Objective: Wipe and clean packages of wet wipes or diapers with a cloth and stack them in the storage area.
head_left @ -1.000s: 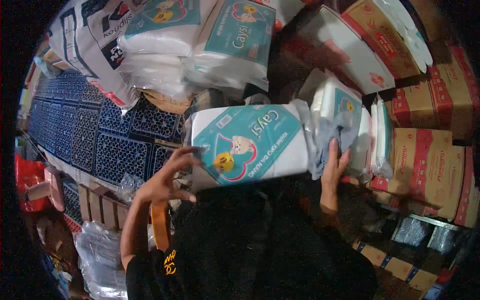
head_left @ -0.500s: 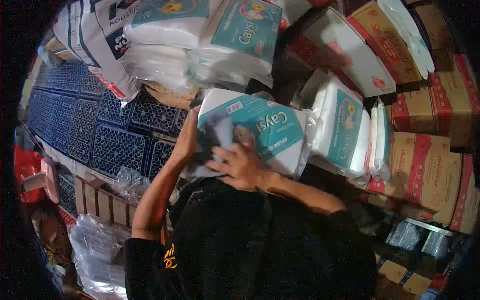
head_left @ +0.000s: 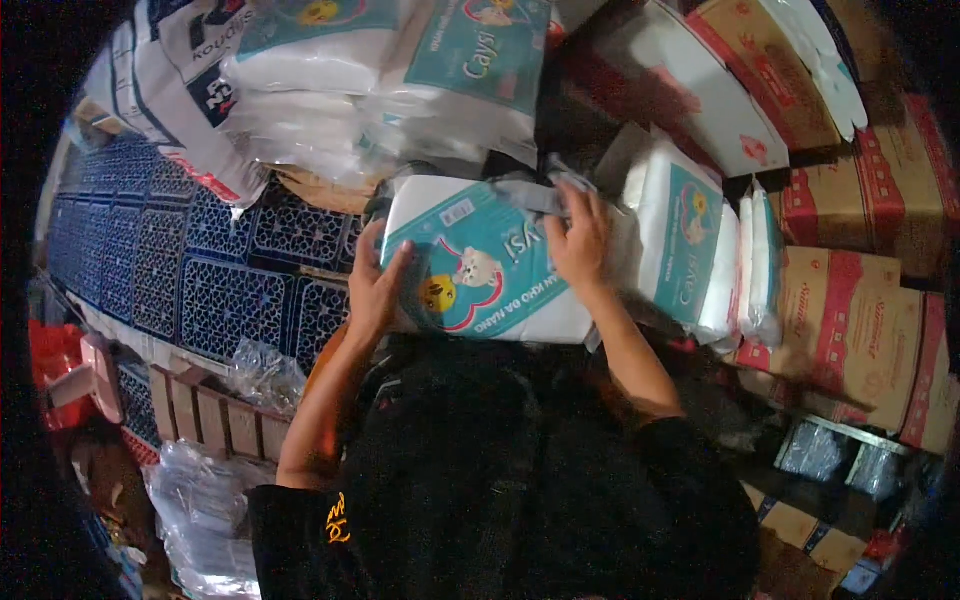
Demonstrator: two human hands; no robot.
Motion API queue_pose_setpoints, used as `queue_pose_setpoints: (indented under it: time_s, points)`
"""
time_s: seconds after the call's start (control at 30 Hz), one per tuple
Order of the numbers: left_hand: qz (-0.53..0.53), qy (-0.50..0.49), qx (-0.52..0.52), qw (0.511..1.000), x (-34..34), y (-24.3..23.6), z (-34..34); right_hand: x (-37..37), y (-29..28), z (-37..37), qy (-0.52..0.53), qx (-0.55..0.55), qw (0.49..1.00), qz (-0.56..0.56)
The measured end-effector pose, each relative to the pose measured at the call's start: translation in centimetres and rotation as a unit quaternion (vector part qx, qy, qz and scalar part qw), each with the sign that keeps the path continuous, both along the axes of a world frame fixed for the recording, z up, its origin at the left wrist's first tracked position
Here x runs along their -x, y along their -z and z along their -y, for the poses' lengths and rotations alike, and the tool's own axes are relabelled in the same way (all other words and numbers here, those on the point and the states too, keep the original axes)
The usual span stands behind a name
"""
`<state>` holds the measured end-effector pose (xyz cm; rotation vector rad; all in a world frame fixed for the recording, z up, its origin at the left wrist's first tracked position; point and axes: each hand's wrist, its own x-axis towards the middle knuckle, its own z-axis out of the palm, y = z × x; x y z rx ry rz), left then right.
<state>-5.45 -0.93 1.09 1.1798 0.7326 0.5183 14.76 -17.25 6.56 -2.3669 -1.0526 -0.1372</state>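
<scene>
A plastic-wrapped pack of white wipes (head_left: 470,275) with a teal label and cartoon animals lies flat in front of my body. My left hand (head_left: 374,285) grips its left edge, thumb on top and fingers down the side. At the upper right of the pack is my right hand (head_left: 582,240), slightly blurred, with fingers bent over a grey cloth (head_left: 528,195) that lies against the pack's far edge. Similar packs (head_left: 680,235) stand upright just to the right, and more similar packs (head_left: 470,60) are piled beyond.
Dark blue patterned crates (head_left: 235,305) fill the left side. A printed white sack (head_left: 165,85) leans at the far left. Brown and red cartons (head_left: 835,335) are stacked on the right. Clear plastic bags (head_left: 205,515) lie at the lower left, near a red and pink item (head_left: 80,370).
My right hand has swept with the cloth from the pack's near left part to its far right edge, uncovering the cartoon animals. The left hand has stayed at the left edge.
</scene>
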Motion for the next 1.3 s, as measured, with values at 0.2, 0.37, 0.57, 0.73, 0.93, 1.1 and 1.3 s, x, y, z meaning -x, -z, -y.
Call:
queue_pose_setpoints:
  time_s: [0.2,0.37,0.57,0.73,0.93,1.1,1.3]
  points:
    - [0.000,-0.007,-0.021,1.000,0.2,0.4,0.4,3.3,-0.6,5.5,0.019,-0.041,0.999,-0.004]
    - [0.010,-0.027,-0.013,1.000,0.2,-0.6,0.5,7.1,-0.1,10.9,0.053,-0.085,0.985,-0.137]
    - [-0.037,0.009,0.018,0.999,0.4,-1.6,0.2,8.6,-3.1,16.2,0.069,-0.058,0.896,-0.434]
    - [-0.032,0.041,0.036,0.998,0.3,-1.5,-0.7,5.6,-6.6,15.0,0.010,0.042,0.888,-0.457]
    - [-0.049,0.066,-0.008,0.997,0.0,-1.1,-1.2,1.7,-0.7,11.3,0.131,-0.071,0.934,-0.323]
    - [-0.039,0.063,0.013,0.997,0.0,-1.4,-1.4,-4.2,0.8,5.7,0.138,-0.116,0.944,-0.277]
    - [-0.012,0.067,0.036,0.997,0.5,-0.1,-2.7,-8.8,1.8,2.1,0.122,-0.175,0.896,-0.389]
